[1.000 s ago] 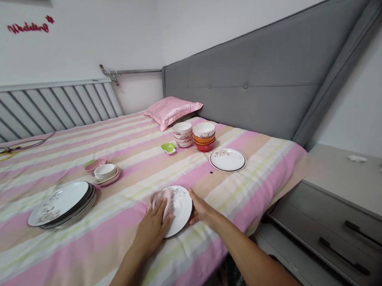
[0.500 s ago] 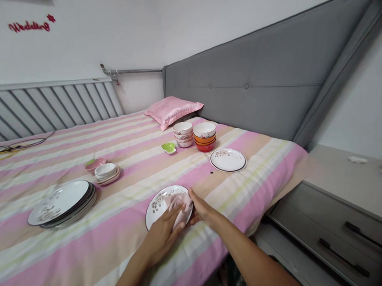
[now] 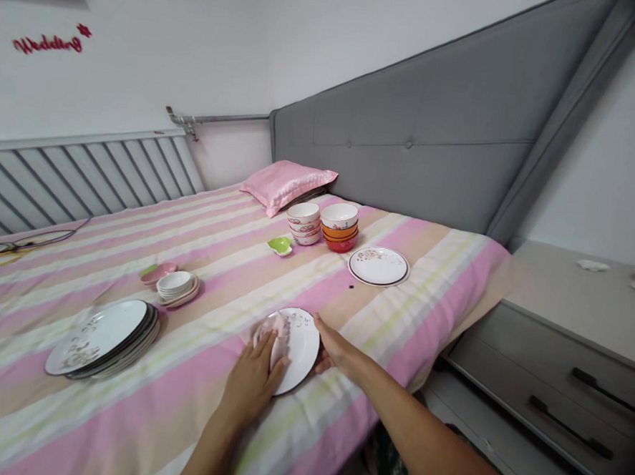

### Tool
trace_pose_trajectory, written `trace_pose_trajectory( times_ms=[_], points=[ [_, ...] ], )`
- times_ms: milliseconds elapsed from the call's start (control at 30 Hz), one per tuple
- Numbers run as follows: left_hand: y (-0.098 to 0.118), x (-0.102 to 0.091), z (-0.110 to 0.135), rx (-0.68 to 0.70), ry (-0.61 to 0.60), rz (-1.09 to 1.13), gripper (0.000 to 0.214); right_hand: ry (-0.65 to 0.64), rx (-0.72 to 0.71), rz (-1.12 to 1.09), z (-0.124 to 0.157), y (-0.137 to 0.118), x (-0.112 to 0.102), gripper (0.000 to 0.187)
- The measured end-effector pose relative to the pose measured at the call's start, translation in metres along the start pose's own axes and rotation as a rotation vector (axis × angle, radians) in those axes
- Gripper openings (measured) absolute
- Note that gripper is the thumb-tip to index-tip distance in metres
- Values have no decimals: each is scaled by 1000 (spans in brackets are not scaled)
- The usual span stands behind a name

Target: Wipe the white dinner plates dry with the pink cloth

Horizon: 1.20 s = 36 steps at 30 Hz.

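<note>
A white plate (image 3: 303, 348) with a dark rim and a floral pattern is tilted a little over the near part of the bed. My right hand (image 3: 333, 349) grips its right edge, thumb on top and fingers underneath. Against the left side of the plate, my left hand (image 3: 255, 373) presses a pale pink cloth (image 3: 279, 335), which hides part of the pattern. To the left lies a stack of similar plates (image 3: 112, 336). Another pair of plates (image 3: 379, 265) rests farther back on the right.
Stacked white bowls (image 3: 304, 222) and orange-red bowls (image 3: 340, 232) stand behind, beside a green leaf-shaped dish (image 3: 280, 245). Small white dishes (image 3: 175, 285) sit on the left. A pink pillow (image 3: 288, 182) lies near the grey headboard (image 3: 421, 129); a nightstand (image 3: 551, 366) is at right.
My left hand has slid the cloth from the right part of the plate to its left edge. My right hand keeps its hold at the right rim.
</note>
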<state>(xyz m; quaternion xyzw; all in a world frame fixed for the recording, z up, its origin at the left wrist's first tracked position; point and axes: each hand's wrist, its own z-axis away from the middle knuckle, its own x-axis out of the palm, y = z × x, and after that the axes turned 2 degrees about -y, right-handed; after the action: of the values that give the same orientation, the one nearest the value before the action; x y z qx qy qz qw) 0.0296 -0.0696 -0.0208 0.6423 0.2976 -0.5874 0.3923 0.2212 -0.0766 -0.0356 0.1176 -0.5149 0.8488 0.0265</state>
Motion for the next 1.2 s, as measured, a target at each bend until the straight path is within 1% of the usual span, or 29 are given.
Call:
trace_pose_trajectory(
  times_ms=[100,167,267,400,500,633,733,833,900,1033,1100,1200],
  points=[
    [-8,5,-2,-91,22,-82,60,8,5,5,1,-1,0,59],
    [-11,6,-4,-118,38,-117,60,17,3,5,2,-3,0,57],
    [-13,7,-4,-106,36,-102,59,14,-5,-1,4,-4,1,56],
    [-7,1,-2,-74,-9,-2,60,3,-1,-4,2,-3,1,59],
    [3,-8,1,-1,-67,83,61,2,4,-5,1,-1,1,60],
    [17,-19,6,150,-130,170,60,9,-3,-14,1,-1,0,58],
    [24,-22,9,263,-140,227,56,18,20,-15,3,-3,1,59],
    [28,-21,12,323,-122,251,56,14,34,-15,5,-5,1,60],
    [30,-19,13,313,-116,249,56,7,30,-15,6,-5,2,60],
    [29,-17,12,246,-99,228,53,9,14,-12,5,-4,1,58],
    [26,-15,11,215,-68,183,51,11,11,-11,5,-4,1,58],
    [15,-9,6,162,-9,88,50,15,18,0,6,-5,2,58]
  ],
)
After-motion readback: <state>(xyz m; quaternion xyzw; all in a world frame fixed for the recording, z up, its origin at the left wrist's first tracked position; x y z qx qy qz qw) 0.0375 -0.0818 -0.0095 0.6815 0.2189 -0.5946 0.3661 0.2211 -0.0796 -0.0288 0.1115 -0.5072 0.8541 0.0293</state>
